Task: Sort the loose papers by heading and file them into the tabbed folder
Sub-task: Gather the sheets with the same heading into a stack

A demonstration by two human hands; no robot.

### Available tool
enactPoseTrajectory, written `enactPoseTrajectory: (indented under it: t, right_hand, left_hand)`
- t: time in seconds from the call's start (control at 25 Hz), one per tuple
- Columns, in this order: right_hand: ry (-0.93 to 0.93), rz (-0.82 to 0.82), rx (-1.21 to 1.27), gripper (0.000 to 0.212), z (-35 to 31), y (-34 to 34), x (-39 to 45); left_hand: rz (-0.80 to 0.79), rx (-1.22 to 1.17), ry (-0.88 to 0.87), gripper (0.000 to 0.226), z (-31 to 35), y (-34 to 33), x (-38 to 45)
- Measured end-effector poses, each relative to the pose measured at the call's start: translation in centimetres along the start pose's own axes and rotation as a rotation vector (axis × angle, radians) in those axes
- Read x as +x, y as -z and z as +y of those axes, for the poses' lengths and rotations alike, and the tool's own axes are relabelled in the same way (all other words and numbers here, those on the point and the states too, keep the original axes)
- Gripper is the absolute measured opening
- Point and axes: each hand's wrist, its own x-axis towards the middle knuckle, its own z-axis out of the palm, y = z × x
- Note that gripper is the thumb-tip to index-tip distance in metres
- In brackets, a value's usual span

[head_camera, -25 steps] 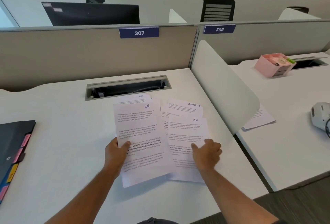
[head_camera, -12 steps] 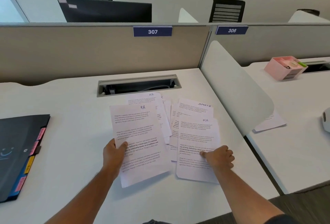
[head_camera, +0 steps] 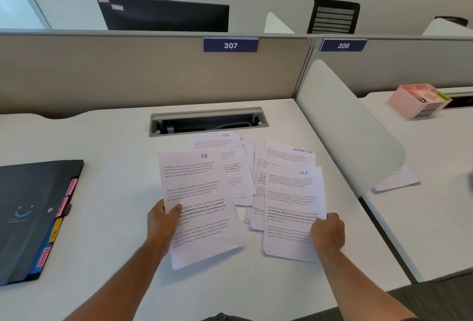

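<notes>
- White office desk [head_camera: 102, 141] fills the view, closed off at the back by a beige partition [head_camera: 128, 72] and on the right by a white curved divider [head_camera: 345, 128]; bare desk surface lies in front of the papers and to their left.
- Left hand [head_camera: 162, 223] grips the left edge of an "HR" sheet [head_camera: 199, 205], thumb on top, forearm coming in from the lower left.
- Right hand [head_camera: 329, 232] pinches the right edge of a second "HR" sheet [head_camera: 291, 205], fingers curled, forearm entering from the lower right.
- Between and behind the hands, loose papers [head_camera: 245, 167] lie fanned and overlapping, one headed "SPORTS" [head_camera: 294, 153].
- Dark tabbed folder [head_camera: 33, 208] lies closed at the far left, well apart from the left hand, coloured tabs facing the papers.
- A cable slot [head_camera: 207, 121] sits just behind the papers.
</notes>
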Motion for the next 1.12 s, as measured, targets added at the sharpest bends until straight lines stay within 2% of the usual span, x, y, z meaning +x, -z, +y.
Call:
enactPoseTrajectory:
  t: [0.28,0.44,0.6,0.8,0.96,1.12]
  right_hand:
    - [0.029,0.046,0.051,0.015,0.9,1.1,0.1]
    - [0.029,0.112,0.138,0.018,0.2,1.8,0.1]
    - [0.069,0.171,0.341,0.021,-2.7,2.8,-0.2]
    - [0.126,0.098,0.465,0.024,-6.5,1.7,-0.9]
    - [0.163,0.088,0.453,0.020,-8.0,-0.3,-2.1]
    - [0.230,-0.055,0.480,0.013,-9.4,-1.3,-3.1]
  left_hand:
    - [0.014,0.020,0.018,0.016,-0.3,0.4,1.1]
    - [0.005,0.031,0.025,0.017,-0.4,0.4,1.3]
    - [-0.049,0.066,0.082,0.019,-0.7,0.6,1.8]
    - [-0.087,0.077,0.134,0.021,-0.9,0.9,2.2]
    - [-0.113,0.068,0.182,0.023,-1.0,1.5,2.3]
    - [-0.145,0.055,0.222,0.026,-1.4,2.3,2.5]
